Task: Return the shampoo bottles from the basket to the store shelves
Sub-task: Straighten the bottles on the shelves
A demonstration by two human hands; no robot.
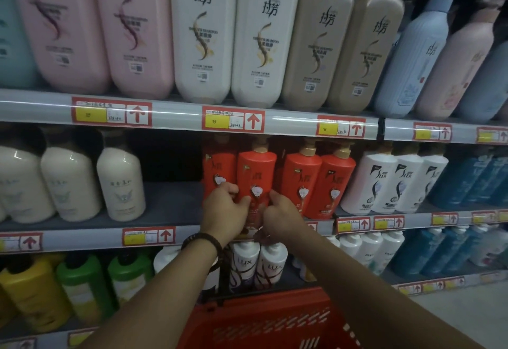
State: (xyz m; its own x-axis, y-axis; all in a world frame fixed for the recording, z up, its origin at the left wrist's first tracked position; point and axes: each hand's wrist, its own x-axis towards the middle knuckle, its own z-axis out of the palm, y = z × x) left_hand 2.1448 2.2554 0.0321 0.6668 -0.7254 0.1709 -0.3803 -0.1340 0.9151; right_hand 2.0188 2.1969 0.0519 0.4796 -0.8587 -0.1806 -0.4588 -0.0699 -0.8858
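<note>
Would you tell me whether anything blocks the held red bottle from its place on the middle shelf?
Nothing visible does: the red shampoo bottle, gripped by left hand and right hand, is between neighbouring red bottles on that shelf.

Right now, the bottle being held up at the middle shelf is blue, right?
Not quite. The head view shows that the one being held is a red bottle, not a blue one. It is at the middle shelf, as you said, next to the other red bottles.
</note>
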